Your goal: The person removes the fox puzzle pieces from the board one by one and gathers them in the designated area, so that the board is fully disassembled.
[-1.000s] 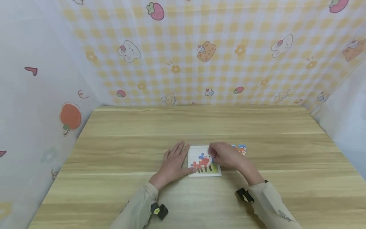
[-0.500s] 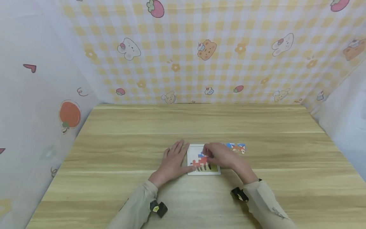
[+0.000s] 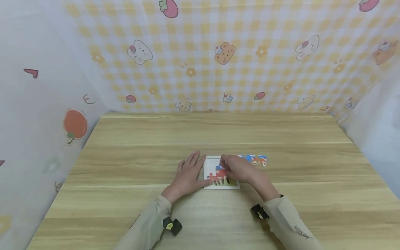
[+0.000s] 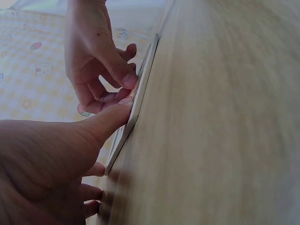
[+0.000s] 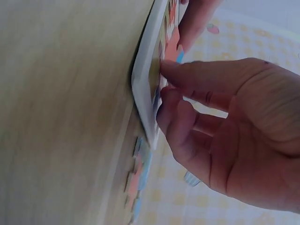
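Spread wide under everything, a pale wood-grain table (image 3: 125, 166), with a white square puzzle tray (image 3: 210, 160) near its front middle and loose blue-and-orange fox pieces (image 3: 257, 160) just right of it. Flat against the tray's left edge, left hand (image 3: 187, 175), fingers straight, seemingly bracing it against sliding. Over the picture, right hand (image 3: 239, 169), fingertips (image 5: 164, 70) curled, pressing a piece onto the tray; whether pinched, cannot tell.

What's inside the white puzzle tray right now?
The white puzzle tray holds joined red, blue and green picture pieces along its near side. The right hand covers the far right part, so what lies there is hidden.
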The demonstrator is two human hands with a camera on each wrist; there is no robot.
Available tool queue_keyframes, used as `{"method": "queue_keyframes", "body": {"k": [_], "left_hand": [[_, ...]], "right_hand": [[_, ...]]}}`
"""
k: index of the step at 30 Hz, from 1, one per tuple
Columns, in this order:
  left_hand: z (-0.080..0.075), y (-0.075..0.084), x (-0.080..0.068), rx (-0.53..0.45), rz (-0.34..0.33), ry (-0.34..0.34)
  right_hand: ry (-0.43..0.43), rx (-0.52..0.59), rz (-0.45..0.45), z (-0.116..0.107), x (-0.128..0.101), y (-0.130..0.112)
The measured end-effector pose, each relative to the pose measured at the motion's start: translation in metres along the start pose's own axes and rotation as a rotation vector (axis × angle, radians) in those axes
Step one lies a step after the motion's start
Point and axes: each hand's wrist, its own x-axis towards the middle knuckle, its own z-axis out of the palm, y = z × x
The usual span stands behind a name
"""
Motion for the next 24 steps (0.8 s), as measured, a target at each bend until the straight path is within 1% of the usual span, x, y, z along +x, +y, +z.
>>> {"method": "queue_keyframes", "body": {"k": [4, 8, 11, 16, 24], "left_hand": [[0.0005, 0.0, 0.0004, 0.002, 0.0, 0.0], [0.0011, -0.0003, 0.0008, 0.009, -0.004, -0.003], [0.002, -0.0007, 0.0013, 0.014, -0.008, -0.008], [0.0017, -0.0002, 0.0015, 0.013, -0.011, -0.012], [0.0011, -0.0004, -0.0002, 0.006, -0.011, -0.007]], "right_hand": [[0.016, -0.044, 0.034, 0.0011, -0.0013, -0.0046], [0.015, -0.03, 0.068, 0.0012, -0.0022, -0.0071], [0.016, -0.032, 0.077, 0.0017, -0.0031, -0.0076], [0.039, -0.068, 0.077, 0.0033, -0.0043, -0.0064], [0.086, -0.131, -0.046, 0.0095, -0.0061, -0.0063]]}}
